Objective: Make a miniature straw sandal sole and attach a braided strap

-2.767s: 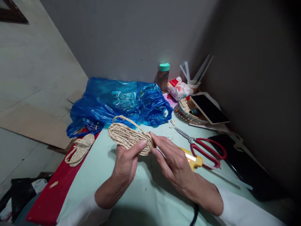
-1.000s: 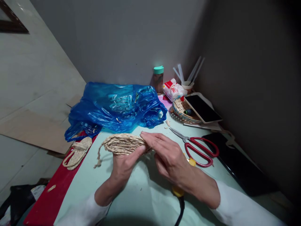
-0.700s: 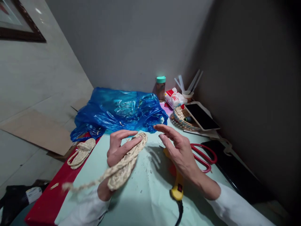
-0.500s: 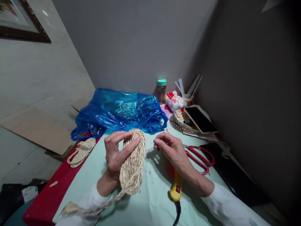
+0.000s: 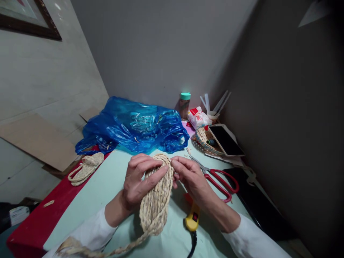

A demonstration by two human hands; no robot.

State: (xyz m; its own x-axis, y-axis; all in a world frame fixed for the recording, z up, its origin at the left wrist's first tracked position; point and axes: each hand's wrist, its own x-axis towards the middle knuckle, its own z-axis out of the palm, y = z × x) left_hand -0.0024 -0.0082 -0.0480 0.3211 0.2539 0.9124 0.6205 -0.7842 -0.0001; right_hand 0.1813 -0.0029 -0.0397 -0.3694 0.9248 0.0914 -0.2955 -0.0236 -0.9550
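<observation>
An oval mat of braided straw rope point(image 5: 157, 202) stands on edge over the pale green table point(image 5: 107, 186). My left hand point(image 5: 141, 181) grips its left side, fingers laid across the braid. My right hand point(image 5: 188, 175) pinches the mat's upper right rim with closed fingertips. A loose tail of braid point(image 5: 88, 249) trails from the mat's lower end toward the bottom left. A yellow glue gun point(image 5: 191, 220) lies under my right forearm, its black cord running off the bottom edge.
Red-handled scissors point(image 5: 221, 179) lie right of my hands. A blue plastic bag point(image 5: 134, 125) fills the back. A coil of straw rope point(image 5: 84, 168) rests on a red board point(image 5: 34, 225). A woven basket point(image 5: 204, 138), a phone point(image 5: 225, 140), a green-capped bottle point(image 5: 185, 104) stand at the corner.
The mat was turned from lying sideways to standing lengthwise. My right hand let go, opened, then came back and pinched the rim. The braid tail swung down to the bottom left.
</observation>
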